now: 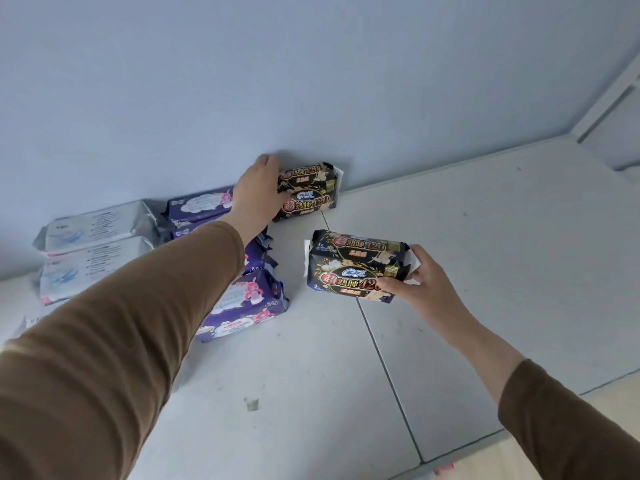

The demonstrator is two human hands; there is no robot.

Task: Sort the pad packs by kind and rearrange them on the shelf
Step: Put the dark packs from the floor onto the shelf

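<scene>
My left hand (258,192) grips the left end of a black pad pack (308,190) that stands against the back wall of the white shelf (467,244). My right hand (415,282) holds a second black pack (356,266) by its right end, a little in front of the first. Purple packs lie left of these: one stack at the back wall (197,207) and another nearer the front (242,304), partly hidden by my left arm. Two white packs (93,244) are stacked at the far left.
The blue-grey back wall (311,81) rises behind the packs. A seam (381,358) runs across the shelf from back to front. A white upright post (609,105) stands at the far right. The shelf's front edge (485,441) runs along the lower right.
</scene>
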